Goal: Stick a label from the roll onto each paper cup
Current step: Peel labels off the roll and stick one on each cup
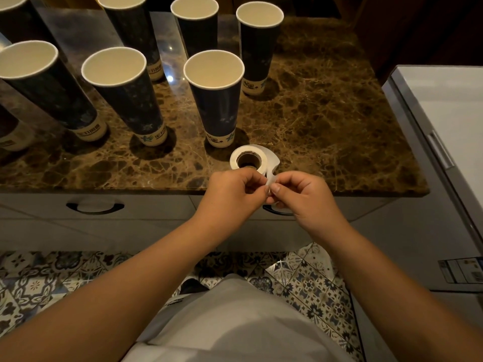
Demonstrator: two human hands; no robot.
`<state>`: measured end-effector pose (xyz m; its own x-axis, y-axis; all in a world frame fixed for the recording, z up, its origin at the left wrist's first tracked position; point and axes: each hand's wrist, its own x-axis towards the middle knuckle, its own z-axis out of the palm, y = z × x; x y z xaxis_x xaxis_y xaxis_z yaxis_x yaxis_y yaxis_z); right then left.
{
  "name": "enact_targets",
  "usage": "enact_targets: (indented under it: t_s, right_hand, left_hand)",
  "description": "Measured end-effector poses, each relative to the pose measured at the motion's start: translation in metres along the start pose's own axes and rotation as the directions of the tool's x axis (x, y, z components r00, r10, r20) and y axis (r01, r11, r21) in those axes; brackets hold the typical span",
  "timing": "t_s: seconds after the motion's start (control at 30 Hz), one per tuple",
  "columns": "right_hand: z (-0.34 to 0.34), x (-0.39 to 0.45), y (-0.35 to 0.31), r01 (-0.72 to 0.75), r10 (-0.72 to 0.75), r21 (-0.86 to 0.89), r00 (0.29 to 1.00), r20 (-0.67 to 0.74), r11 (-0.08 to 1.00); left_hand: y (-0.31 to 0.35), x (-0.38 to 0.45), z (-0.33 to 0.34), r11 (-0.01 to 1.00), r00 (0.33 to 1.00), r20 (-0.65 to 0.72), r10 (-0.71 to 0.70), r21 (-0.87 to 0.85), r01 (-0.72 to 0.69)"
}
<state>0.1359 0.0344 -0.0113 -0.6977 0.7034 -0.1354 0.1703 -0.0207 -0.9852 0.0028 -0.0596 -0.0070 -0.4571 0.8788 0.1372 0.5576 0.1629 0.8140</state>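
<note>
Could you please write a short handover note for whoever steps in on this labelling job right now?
Left hand and right hand: both pinch the loose strip end coming off the roll, just off the counter's front edge.
Roll: lying flat on the counter, just in front of the nearest cup.
Cups: all upright and empty, grouped on the left and middle of the counter.
Done: no stuck-on label shows on any cup from this view.
Left: peel a label free, stick it to a cup, likely the nearest one, then repeat for the rest.
</note>
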Motion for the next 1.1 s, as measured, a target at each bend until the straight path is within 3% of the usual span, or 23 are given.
enact_targets:
  t_s: [0.23,0.47,0.57,0.7,0.83,1.1]
  right_hand:
    - [0.0011,0.0025,0.0026,-0.008,0.008,-0.035,1.0,-0.001,0.999]
    - [-0.0016,0.0025,0.0028,0.133,-0.136,-0.057,0.99,-0.049,0.989]
    - [-0.0025,0.0026,0.0056,0.173,-0.186,-0.161,0.98,-0.07,0.972]
    - [-0.0003,0.0051,0.0081,0.222,-0.284,-0.366,0.951,-0.123,0.904]
    - [-0.0005,0.0069,0.009,0.224,-0.321,-0.432,0.933,-0.164,0.874]
    - [-0.0043,0.0046,0.0072,0.362,-0.536,-0.652,0.84,-0.082,0.666]
  left_hand:
    - [-0.0017,0.0045,-0.0008,0.997,1.0,-0.022,0.001,0.074,0.0]
    - [0.0067,0.0036,-0.0024,0.993,0.996,0.061,-0.068,-0.088,0.073]
    - [0.0049,0.0058,-0.0012,0.982,0.989,0.08,-0.125,-0.129,0.135]
    - [0.0005,0.0082,-0.0001,0.96,0.976,0.106,-0.191,-0.187,0.208]
    - [0.0017,0.0093,-0.0005,0.929,0.955,0.198,-0.22,-0.257,0.267]
    - [0.0034,0.0073,0.0014,0.869,0.923,0.259,-0.284,-0.337,0.362]
